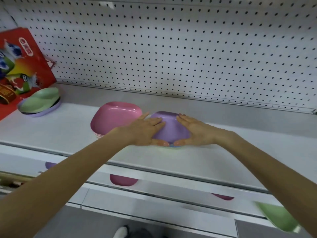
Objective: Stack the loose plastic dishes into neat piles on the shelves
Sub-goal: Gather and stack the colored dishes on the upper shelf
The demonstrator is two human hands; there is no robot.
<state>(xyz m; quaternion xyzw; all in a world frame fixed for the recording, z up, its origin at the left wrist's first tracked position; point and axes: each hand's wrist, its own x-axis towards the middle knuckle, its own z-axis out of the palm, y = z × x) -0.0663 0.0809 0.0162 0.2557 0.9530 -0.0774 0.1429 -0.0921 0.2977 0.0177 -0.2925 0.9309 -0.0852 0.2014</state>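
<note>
Centre frame, on the white shelf w/ pegboard behind, a purple dish tops a small pile, framed by both hands. Left hand & right hand press straight fingers flat vs. its sides, thumbs along the near rim, tips almost meeting. Just left sits a pink stack; upper left, green dishes nest on a lilac one, by a red carton.
</note>
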